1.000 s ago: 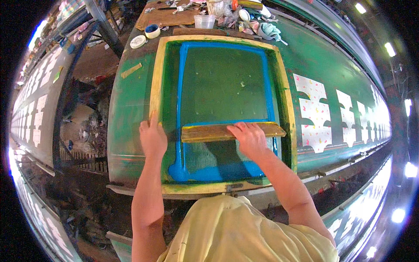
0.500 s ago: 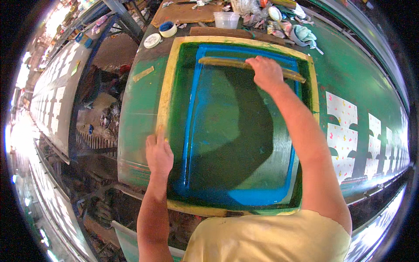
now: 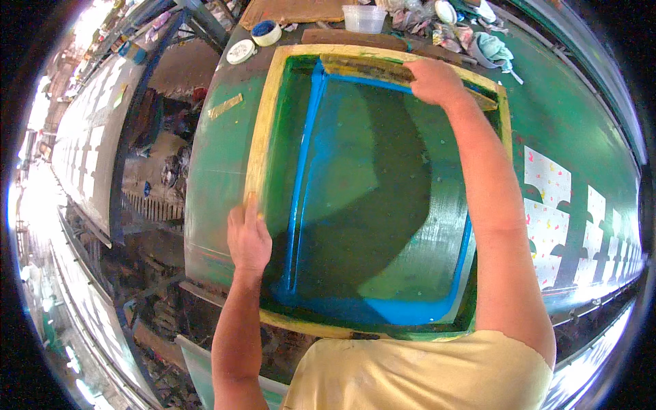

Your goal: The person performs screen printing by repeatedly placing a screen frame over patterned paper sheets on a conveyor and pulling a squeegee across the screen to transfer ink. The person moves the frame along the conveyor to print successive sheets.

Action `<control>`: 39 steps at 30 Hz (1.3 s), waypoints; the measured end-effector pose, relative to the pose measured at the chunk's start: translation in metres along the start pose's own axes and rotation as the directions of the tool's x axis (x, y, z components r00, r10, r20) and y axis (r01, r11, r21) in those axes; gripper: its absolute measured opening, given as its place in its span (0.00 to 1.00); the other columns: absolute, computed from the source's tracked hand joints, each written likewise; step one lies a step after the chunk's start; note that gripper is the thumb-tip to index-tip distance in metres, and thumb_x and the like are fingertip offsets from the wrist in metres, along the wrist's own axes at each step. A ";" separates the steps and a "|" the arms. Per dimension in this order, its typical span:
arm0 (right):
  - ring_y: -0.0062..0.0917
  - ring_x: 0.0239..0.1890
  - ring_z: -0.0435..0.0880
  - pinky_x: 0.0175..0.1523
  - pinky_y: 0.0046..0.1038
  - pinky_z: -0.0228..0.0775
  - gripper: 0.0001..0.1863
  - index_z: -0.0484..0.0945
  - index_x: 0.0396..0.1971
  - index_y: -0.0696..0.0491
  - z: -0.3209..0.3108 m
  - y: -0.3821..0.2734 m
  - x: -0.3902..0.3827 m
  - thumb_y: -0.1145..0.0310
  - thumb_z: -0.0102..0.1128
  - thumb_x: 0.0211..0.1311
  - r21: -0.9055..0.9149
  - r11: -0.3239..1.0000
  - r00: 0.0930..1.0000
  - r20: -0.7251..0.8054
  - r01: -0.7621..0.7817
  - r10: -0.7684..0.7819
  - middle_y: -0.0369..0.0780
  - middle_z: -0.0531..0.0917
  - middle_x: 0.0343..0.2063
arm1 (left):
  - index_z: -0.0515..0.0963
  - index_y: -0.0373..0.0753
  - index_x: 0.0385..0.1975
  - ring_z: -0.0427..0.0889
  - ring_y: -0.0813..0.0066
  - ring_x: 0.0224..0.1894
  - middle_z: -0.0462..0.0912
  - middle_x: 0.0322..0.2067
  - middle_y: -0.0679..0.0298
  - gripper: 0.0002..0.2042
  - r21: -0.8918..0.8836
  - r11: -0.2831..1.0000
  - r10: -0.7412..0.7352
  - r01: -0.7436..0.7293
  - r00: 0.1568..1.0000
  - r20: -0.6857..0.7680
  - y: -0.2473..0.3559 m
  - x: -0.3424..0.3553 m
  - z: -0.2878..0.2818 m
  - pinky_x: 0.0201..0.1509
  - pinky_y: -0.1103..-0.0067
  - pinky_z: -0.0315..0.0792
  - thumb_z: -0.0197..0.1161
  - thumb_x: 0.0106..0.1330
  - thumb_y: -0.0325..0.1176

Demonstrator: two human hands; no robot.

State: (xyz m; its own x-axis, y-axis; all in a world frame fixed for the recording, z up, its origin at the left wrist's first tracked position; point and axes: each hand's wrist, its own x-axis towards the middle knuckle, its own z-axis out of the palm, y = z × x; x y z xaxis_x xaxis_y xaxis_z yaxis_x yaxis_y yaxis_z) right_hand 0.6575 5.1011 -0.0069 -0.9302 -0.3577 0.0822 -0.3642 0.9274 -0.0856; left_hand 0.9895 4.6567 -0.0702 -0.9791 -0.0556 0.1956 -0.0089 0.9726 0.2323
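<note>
A screen printing frame (image 3: 261, 147) with yellow wooden bars lies on a green table in front of me. Blue ink (image 3: 410, 311) lines the edges of its mesh, thickest along the near side. At the frame's far end, my right hand (image 3: 437, 80) is closed on the top of a long wooden squeegee (image 3: 369, 70). The squeegee spans most of the frame's width, close to the far bar, and its lower edge is partly hidden. My left hand (image 3: 249, 238) is closed on the left bar of the frame, the thumb side toward the mesh.
Beyond the frame stand a clear plastic tub (image 3: 363, 18), an open pot of blue ink (image 3: 266, 32) and a white lid (image 3: 240, 51). Rags (image 3: 490, 49) lie at the far right. Printed white pieces (image 3: 547, 179) run along the green table (image 3: 222, 164) to the right.
My right hand has moved the squeegee farther away, up against the frame's far end. My left hand keeps its place on the left bar. The view has shifted slightly.
</note>
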 end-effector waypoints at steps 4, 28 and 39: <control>0.51 0.54 0.94 0.61 0.56 0.86 0.19 0.91 0.54 0.48 -0.011 -0.029 -0.039 0.68 0.62 0.65 0.016 0.999 0.994 0.097 0.038 -0.040 0.52 0.94 0.48 | 0.72 0.43 0.82 0.80 0.39 0.59 0.79 0.56 0.46 0.31 0.001 1.000 -0.004 0.004 1.000 -0.006 -0.002 -0.003 0.001 0.64 0.51 0.79 0.64 0.78 0.29; 0.42 0.55 0.92 0.63 0.45 0.83 0.23 0.89 0.57 0.47 -0.030 -0.312 -0.465 0.59 0.79 0.63 0.072 0.997 0.979 0.198 0.033 -0.046 0.42 0.91 0.47 | 0.81 0.28 0.57 0.83 0.38 0.65 0.83 0.60 0.43 0.31 -0.139 0.963 -0.225 0.230 0.973 0.049 -0.012 -0.007 -0.012 0.66 0.49 0.82 0.76 0.74 0.54; 0.47 0.65 0.85 0.70 0.52 0.77 0.34 0.88 0.65 0.51 -0.020 -0.315 -0.513 0.41 0.74 0.70 0.238 0.968 0.996 0.010 0.086 -0.091 0.47 0.88 0.62 | 0.82 0.31 0.58 0.84 0.39 0.64 0.84 0.60 0.44 0.29 -0.080 0.960 -0.261 0.267 0.962 0.079 -0.008 -0.006 -0.012 0.68 0.49 0.81 0.75 0.75 0.53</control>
State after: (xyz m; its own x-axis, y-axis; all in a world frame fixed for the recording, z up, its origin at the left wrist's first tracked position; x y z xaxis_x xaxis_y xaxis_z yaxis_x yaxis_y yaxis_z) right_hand 1.2504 4.9948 -0.0022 -0.8937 -0.4415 0.0798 -0.4431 0.8405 -0.3117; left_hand 0.9976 4.6468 -0.0613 -0.9558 -0.2895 0.0518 -0.2539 0.9011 0.3514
